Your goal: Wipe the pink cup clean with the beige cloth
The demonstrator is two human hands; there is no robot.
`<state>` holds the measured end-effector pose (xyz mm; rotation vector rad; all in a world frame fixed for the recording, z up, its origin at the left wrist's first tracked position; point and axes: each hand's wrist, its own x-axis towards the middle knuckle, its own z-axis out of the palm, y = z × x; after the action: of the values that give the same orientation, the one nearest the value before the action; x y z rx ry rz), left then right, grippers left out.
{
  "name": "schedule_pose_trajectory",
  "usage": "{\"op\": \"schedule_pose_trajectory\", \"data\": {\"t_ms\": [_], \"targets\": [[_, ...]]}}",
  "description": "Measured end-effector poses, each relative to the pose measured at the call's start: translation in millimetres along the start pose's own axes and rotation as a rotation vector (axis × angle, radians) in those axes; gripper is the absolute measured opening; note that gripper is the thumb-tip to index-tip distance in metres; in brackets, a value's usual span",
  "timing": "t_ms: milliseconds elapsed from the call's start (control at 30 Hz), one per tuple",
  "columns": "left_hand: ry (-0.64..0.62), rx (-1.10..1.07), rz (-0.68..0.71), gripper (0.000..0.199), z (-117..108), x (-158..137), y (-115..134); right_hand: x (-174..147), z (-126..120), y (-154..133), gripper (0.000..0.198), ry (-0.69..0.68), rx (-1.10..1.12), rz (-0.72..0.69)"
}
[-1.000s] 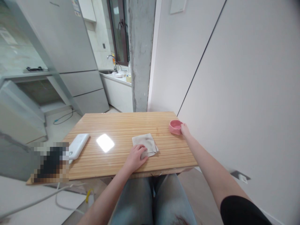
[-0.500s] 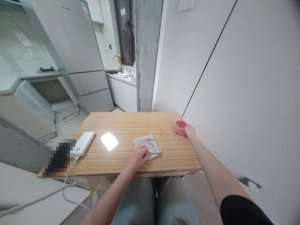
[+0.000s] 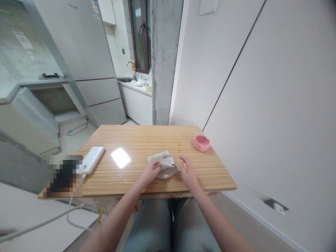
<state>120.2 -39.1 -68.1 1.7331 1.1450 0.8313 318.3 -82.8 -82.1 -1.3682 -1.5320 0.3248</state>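
A small pale cloth [image 3: 166, 172] lies near the front middle of the table, its near part lifted and folded over. My left hand [image 3: 152, 170] pinches the cloth at its left side. Just off the cloth's right corner is my right hand [image 3: 187, 171], fingers apart and slightly bent, holding nothing. A pink faceted ashtray [image 3: 201, 143] rests at the table's right edge, beyond my right hand and touched by neither hand. A small dark spot shows on the cloth's folded part; I cannot tell what it is.
The wood-grain table [image 3: 141, 136] stands against a pale wall [image 3: 249, 105] on the right. At its left are a white oblong device [image 3: 93, 159] and a blurred-out dark object [image 3: 64, 176]. Cables [image 3: 52, 220] hang below the left edge. A fridge [image 3: 78, 45] stands behind.
My right hand has let go of the ashtray and come back beside the cloth. My left hand has lifted and folded part of the cloth. The ashtray stays at the right edge.
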Motion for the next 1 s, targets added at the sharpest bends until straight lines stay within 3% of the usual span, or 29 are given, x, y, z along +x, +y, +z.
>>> {"op": "schedule_pose_trajectory", "data": {"t_ms": [67, 133, 200, 267, 333, 400, 533, 633, 833, 1000], "targets": [[0.151, -0.312, -0.063, 0.022, -8, 9, 5, -22, 19, -20, 0.032, -0.131, 0.008, -0.057], [0.343, -0.515, -0.092, 0.030, -24, 16, 7, -31, 32, -29, 0.032, -0.249, -0.121, -0.094], [0.526, -0.449, -0.073, 0.032, -47, 20, 1, -26, 37, -27, 0.031, -0.327, -0.323, -0.087], [0.643, -0.171, -0.054, 0.027, -73, 21, -13, -14, 35, -16, 0.029, -0.367, -0.498, -0.058], [0.587, 0.094, -0.106, 0.019, -94, 17, -32, 1, 29, -3, 0.034, -0.367, -0.615, -0.026], [0.446, 0.256, -0.181, 0.015, -104, 12, -48, 13, 22, 7, 0.040, -0.314, -0.695, 0.039], [0.288, 0.433, -0.205, 0.023, -94, 1, -55, 22, 14, 15, 0.043, -0.208, -0.757, 0.224], [0.220, 0.456, -0.171, 0.025, -81, -3, -47, 20, 15, 16, 0.040, -0.209, -0.716, 0.274], [0.216, 0.412, -0.196, 0.031, -79, -5, -43, 19, 14, 19, 0.033, -0.159, -0.675, 0.178], [0.241, 0.429, -0.174, 0.038, -81, -7, -44, 27, 10, 24, 0.023, -0.155, -0.495, -0.011]]}}
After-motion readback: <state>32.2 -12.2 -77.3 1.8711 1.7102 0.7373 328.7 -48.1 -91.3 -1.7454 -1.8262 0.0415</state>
